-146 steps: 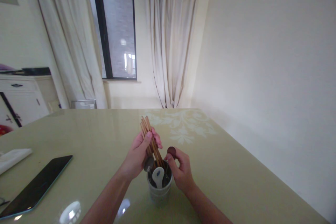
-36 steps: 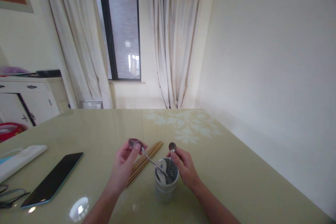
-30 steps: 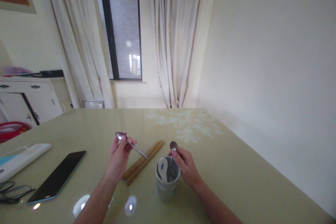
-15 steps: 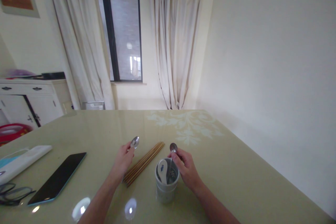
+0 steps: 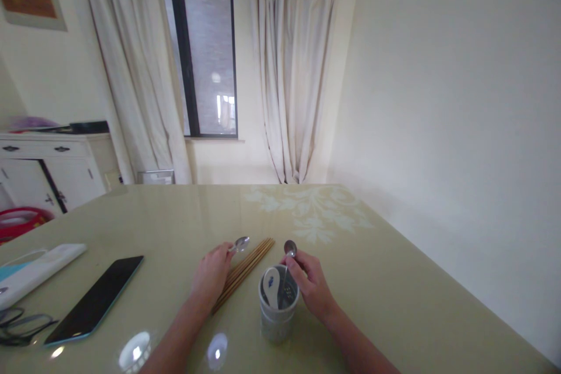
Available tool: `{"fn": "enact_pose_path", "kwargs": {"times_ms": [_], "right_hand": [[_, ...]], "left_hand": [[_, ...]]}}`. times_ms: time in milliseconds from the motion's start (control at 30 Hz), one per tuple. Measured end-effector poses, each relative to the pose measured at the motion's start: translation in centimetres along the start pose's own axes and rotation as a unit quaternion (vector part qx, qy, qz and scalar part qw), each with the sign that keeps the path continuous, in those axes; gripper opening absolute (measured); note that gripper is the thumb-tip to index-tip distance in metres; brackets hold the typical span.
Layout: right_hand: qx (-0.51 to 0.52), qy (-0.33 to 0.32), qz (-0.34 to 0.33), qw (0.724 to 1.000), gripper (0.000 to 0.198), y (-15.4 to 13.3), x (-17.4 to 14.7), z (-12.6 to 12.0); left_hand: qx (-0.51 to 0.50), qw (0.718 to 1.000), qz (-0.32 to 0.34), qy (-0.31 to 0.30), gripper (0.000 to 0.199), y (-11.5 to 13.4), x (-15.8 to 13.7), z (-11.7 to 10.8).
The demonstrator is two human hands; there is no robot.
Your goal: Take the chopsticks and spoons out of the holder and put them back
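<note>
My left hand (image 5: 213,273) is closed on a metal spoon (image 5: 241,243), its bowl pointing up and to the right. Beneath and beside that hand lies a bundle of wooden chopsticks (image 5: 249,264) on the table. My right hand (image 5: 310,283) pinches another metal spoon (image 5: 290,248) just below its bowl; the lower part of this spoon reaches down into a grey utensil holder (image 5: 277,321). A white ceramic spoon (image 5: 271,287) with a blue mark leans inside the holder too. Its lower end is hidden by the rim.
At left on the glossy table (image 5: 394,304) lie a dark tablet or phone (image 5: 96,299), a white power strip-like object (image 5: 48,272) and eyeglasses (image 5: 26,326). A wall (image 5: 460,99) runs along the right edge. Curtains (image 5: 298,70) and a white cabinet (image 5: 70,169) stand beyond.
My left hand has moved right with its spoon, over the chopsticks, and the spoon has tipped lower to the right. My right hand and its spoon have hardly moved.
</note>
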State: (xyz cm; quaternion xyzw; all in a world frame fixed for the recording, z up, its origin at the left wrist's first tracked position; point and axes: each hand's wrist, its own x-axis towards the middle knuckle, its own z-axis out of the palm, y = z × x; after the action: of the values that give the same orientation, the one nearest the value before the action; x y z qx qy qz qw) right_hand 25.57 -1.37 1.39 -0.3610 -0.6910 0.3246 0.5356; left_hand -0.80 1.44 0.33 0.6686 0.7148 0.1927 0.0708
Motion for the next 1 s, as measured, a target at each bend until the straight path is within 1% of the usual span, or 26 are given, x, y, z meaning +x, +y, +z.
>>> {"fn": "enact_pose_path", "kwargs": {"times_ms": [133,333,533,633,800,900,1000], "right_hand": [[-0.004,0.000,-0.004,1.000,0.052,0.1,0.0,0.0],[-0.011,-0.001,-0.005,1.000,0.052,0.3,-0.1,0.0],[-0.023,0.009,-0.008,1.000,0.053,0.4,-0.1,0.1],[-0.023,0.013,-0.008,1.000,0.054,0.5,-0.2,0.1],[-0.006,0.001,-0.007,1.000,0.051,0.2,0.0,-0.3],[0.002,0.008,-0.008,1.000,0.047,-0.3,0.3,-0.5],[-0.013,0.033,-0.013,0.999,0.043,-1.0,0.5,-0.6]], "left_hand": [[0.038,0.999,0.001,-0.001,0.032,0.4,-0.1,-0.4],[0.052,0.998,0.022,-0.001,0.031,-0.2,0.3,0.4],[0.033,0.999,0.032,-0.008,0.027,-0.4,0.6,1.1],[0.018,0.999,0.034,-0.009,0.024,-0.5,0.5,1.0],[-0.007,0.999,0.030,-0.013,0.020,-1.2,0.4,0.6],[-0.026,0.999,0.037,-0.022,0.022,-1.4,0.3,0.7],[-0.041,0.997,0.055,-0.031,0.026,-1.0,0.3,0.9]]}}
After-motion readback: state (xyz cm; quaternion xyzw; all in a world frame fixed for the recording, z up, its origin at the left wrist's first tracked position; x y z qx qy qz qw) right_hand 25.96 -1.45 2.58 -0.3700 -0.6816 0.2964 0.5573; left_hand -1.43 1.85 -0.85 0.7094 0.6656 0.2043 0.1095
